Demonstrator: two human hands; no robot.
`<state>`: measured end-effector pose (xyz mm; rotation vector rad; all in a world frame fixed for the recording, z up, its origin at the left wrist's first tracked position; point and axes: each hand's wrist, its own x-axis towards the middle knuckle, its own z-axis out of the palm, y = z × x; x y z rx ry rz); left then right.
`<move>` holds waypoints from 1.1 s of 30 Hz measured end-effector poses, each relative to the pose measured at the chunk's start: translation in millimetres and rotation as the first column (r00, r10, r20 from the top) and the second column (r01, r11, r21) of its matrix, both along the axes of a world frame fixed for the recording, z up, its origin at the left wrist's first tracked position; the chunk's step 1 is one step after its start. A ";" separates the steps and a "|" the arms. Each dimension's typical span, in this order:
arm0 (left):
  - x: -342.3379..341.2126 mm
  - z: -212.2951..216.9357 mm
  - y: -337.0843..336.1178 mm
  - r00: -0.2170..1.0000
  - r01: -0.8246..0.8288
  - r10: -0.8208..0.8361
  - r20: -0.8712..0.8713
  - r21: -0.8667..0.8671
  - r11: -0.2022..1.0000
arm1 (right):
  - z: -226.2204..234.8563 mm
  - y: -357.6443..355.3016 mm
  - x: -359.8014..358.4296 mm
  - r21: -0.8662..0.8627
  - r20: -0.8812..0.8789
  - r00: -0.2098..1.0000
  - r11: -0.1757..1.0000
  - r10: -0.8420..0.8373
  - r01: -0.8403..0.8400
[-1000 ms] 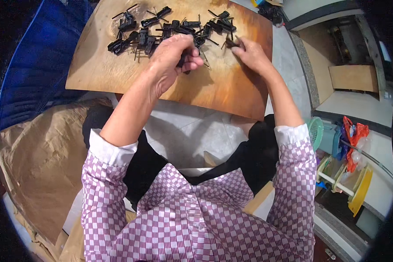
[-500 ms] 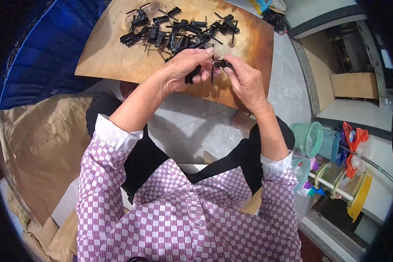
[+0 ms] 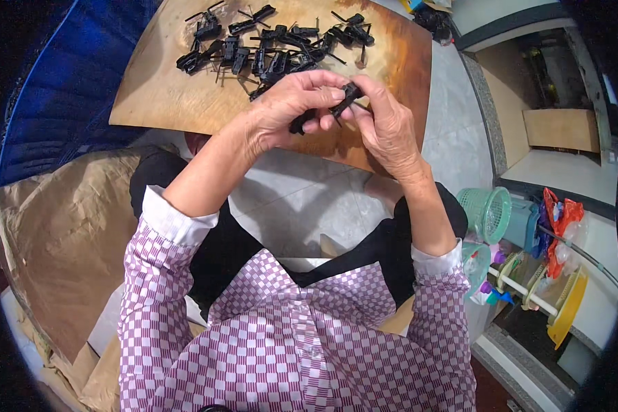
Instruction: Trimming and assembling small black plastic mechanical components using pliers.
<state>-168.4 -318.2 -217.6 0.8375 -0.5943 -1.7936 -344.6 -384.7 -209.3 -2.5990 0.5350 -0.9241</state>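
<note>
Above the wooden board, both hands' fingers pinch one black clip; uncounted clips lie piled.

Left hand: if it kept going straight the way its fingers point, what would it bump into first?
Probably the right hand: the left hand points across at it, both pinching one small black plastic part. Depth is unclear.

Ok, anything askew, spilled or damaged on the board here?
Nothing stands out. The black plastic parts lie in a loose heap on the wooden board; the left hand and right hand hold one black part between them.
</note>
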 end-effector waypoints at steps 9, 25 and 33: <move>-2.7 9.3 0.3 0.903 -0.148 0.216 0.370 -0.203 0.968 | 2.6 7.8 1.3 0.833 0.048 0.998 0.553 -0.044 -0.016; -12.3 15.0 -5.4 0.827 -0.141 0.255 0.500 -0.256 0.956 | 6.7 13.7 7.3 0.968 0.111 0.991 0.234 -0.075 -0.091; -17.3 1.9 -9.1 0.728 -0.120 0.348 0.591 -0.389 0.913 | 8.2 16.5 10.1 0.971 0.092 0.990 0.232 -0.110 -0.064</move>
